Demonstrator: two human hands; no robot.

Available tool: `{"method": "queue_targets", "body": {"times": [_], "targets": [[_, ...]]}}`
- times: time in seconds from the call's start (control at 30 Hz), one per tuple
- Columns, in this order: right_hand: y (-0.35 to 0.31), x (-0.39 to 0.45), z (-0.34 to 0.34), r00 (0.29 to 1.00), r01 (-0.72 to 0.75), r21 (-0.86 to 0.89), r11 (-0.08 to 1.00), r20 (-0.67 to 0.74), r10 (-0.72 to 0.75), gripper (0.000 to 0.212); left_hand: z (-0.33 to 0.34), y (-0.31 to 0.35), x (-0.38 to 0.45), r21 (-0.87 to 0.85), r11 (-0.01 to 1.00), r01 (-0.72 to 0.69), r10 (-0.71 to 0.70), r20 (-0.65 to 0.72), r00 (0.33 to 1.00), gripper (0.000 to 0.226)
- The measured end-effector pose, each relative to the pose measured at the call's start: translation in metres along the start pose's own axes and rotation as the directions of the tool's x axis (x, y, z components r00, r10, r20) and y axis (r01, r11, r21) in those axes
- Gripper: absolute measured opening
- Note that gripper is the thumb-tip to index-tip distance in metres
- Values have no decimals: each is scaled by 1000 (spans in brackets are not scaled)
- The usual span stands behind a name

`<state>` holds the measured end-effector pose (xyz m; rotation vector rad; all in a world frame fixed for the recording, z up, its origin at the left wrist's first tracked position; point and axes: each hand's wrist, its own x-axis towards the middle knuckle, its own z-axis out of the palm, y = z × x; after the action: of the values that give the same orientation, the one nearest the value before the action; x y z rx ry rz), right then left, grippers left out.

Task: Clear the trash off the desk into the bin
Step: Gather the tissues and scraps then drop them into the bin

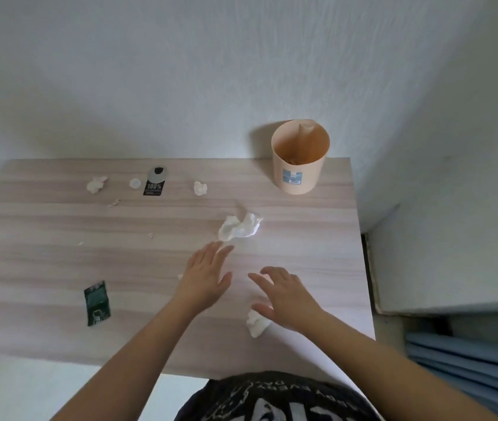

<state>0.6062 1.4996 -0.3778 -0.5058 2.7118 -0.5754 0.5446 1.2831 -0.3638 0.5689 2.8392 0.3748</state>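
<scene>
A peach-coloured bin [299, 165] stands at the far right of the wooden desk [59, 262]. A large crumpled white tissue [239, 226] lies just beyond the fingertips of my left hand [204, 279], which is open and flat above the desk. My right hand [287, 296] is open too, hovering over another crumpled tissue [256, 323] that pokes out beneath its thumb. A green wrapper [97, 302] lies at the near left. Along the back lie a small tissue ball [200, 188], a black label [154, 185], a round white scrap [135, 183] and a tissue wad [96, 184].
Tiny paper crumbs [151, 235] dot the desk's middle. A white wall rises behind the desk and at its right. Blue slats [469, 357] lie on the floor past the right edge. My dark printed shirt [275, 399] fills the bottom centre.
</scene>
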Motion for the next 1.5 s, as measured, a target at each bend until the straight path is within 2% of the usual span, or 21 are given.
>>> {"method": "queue_targets", "body": {"times": [0.13, 0.2, 0.27, 0.37, 0.43, 0.57, 0.6, 0.67, 0.73, 0.9, 1.03, 1.1, 1.17, 1.3, 1.5], "targets": [[-8, -9, 34, 991, 0, -53, 999, 131, 7, 82, 16, -11, -46, 0, 995, 100, -100, 21, 995, 59], [-6, -10, 44, 986, -18, -50, 999, 164, 26, 81, 20, -16, -62, 3, 988, 154, -154, 21, 988, 60], [-5, -10, 51, 984, -5, -71, 997, 175, 17, 67, 21, -22, -72, 10, 982, 190, -190, 9, 982, 60], [-3, -8, 57, 994, 8, -112, 994, 111, 5, 37, 20, -30, -81, 2, 972, 234, -234, -18, 972, 61], [-3, -2, 57, 995, -3, -109, 994, 104, 14, 28, 18, -37, -82, -4, 966, 257, -257, -30, 966, 62], [-5, 16, 42, 986, -150, 106, 983, 83, 142, 13, 18, -52, -74, -1, 955, 297, -297, -6, 955, 63], [-5, 23, 35, 979, -194, 135, 972, 84, 184, 13, 18, -56, -71, 5, 951, 308, -308, 12, 951, 64], [-7, 36, 22, 966, -256, 184, 949, 74, 247, 31, 18, -63, -62, 11, 945, 328, -328, 45, 944, 65], [-9, 52, 7, 965, -260, 215, 941, 29, 260, 43, 17, -69, -53, 11, 939, 344, -344, 62, 937, 63], [-12, 96, -22, 947, -254, 262, 931, -130, 295, 21, 20, -85, -37, -10, 927, 375, -371, 128, 920, 53], [-19, 128, -32, 919, -302, 262, 917, -177, 353, 15, 24, -96, -32, -80, 941, 328, -318, 122, 940, 35], [-22, 142, -32, 915, -306, 262, 915, -185, 358, 19, 25, -102, -28, -112, 942, 318, -302, 138, 943, 28], [-25, 155, -31, 914, -320, 215, 923, -185, 361, 32, 26, -107, -24, -124, 943, 310, -289, 162, 943, 25], [-31, 178, -20, 908, -396, -8, 918, -153, 390, 59, 24, -117, -24, -191, 932, 307, -276, 173, 945, 19], [-25, 191, 7, 858, -513, -215, 831, -115, 501, 67, 14, -140, -38, -259, 908, 330, -307, 127, 943, 13]]}}
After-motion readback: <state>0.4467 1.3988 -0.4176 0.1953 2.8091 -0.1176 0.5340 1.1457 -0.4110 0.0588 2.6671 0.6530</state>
